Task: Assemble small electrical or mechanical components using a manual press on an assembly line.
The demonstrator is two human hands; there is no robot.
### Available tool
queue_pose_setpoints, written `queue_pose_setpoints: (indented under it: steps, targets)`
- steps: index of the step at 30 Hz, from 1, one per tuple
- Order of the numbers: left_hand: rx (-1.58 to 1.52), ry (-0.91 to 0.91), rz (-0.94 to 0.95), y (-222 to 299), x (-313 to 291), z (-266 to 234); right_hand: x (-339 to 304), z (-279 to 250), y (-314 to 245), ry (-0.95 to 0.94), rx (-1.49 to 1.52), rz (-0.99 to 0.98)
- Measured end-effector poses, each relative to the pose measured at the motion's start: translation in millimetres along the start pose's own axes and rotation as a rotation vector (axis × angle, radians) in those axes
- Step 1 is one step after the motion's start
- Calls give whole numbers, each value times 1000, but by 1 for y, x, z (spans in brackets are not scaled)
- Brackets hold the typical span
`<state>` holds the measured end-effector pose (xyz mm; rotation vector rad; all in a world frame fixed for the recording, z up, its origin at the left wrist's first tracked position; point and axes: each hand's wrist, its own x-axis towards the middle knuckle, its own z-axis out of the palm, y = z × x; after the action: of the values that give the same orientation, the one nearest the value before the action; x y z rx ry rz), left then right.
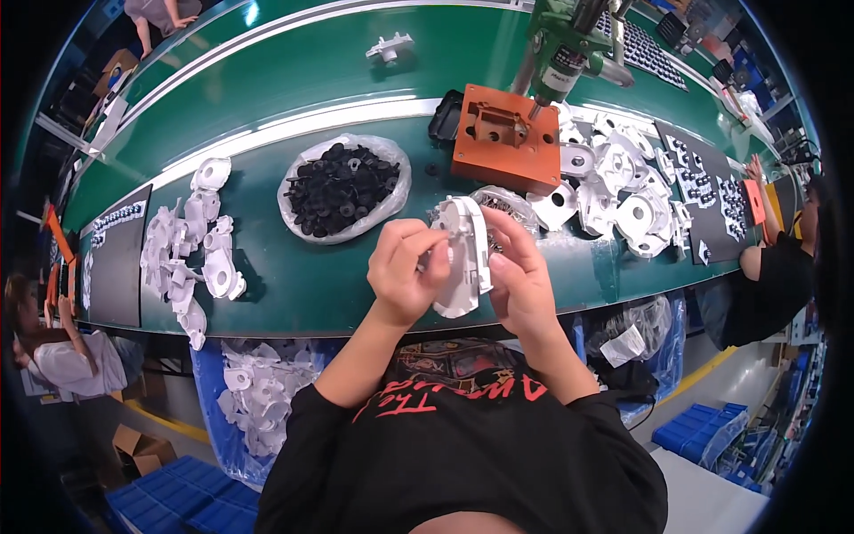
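Note:
A white plastic housing (464, 287), long and rounded with a raised rim, stands tilted between my hands above the table's near edge. My right hand (519, 278) grips it along its right side, with the thumb against the rim. On the other side my left hand (405, 271) is closed, its thumb and forefinger pinched at the inner face of the housing. Whatever lies between those fingertips is hidden. Just beyond the housing sits a bag of small metal parts (507, 209), partly covered by my right fingers.
An orange fixture block (480, 165) stands under a green press (560, 71). White housings lie in heaps at left (178, 231) and right (636, 209). A bag of black parts (342, 191) is left of centre. On the belt behind lies one white part (390, 48). Co-workers sit on both sides.

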<state>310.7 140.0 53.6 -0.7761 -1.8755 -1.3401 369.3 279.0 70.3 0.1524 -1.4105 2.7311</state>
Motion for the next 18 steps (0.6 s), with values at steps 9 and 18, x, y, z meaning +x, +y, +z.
queue_pose_setpoints:
  steps: [9, 18]
  targets:
    - [-90, 36, -126, 9, 2, 0, 0, 3, -2, -36, -69, 21]
    - [-114, 128, -184, 7, 4, -2, -4, 13, -10, -105, -202, 99]
